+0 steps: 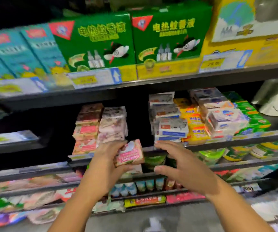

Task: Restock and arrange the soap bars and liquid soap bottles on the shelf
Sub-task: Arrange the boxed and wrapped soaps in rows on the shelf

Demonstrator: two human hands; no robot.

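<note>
Head view, looking forward and down at store shelves; much of the picture is blurred. Two bare forearms reach up from the bottom edge.

The left hand [105, 159] grips a pink soap bar [130, 154], with fingers curled over its top left corner and the thumb under its lower edge. The bar is tilted, with its pink label facing the camera. It is held in the air just in front of the shelf [245, 139] rim, below a dark gap in the row of goods. The right hand [176, 162] is just beside the bar, to its right. It is wide, with fingers spread and thumb apart, and holds nothing. I cannot tell whether its fingertips touch the shelf rim.

On the shelf, left of the gap, two pink stacks [113, 124] of soap bars stand side by side, touching. Right of the gap come:
- a white stack [167, 121] with blue labels
- a yellow stack [192, 123]
- loosely piled white packs [225, 119], some tilted
- green packs [252, 113] at the far right

The upper shelf [151, 86] carries teal boxes [26, 51] on the left, then two green boxes [98, 42] showing a cartoon mosquito, then a yellow box [252, 30]. Price tags [93, 78] hang along its rim.

Below the hands, lower shelves hold flat packets and a row of small bottles [135, 186], too blurred to identify.
</note>
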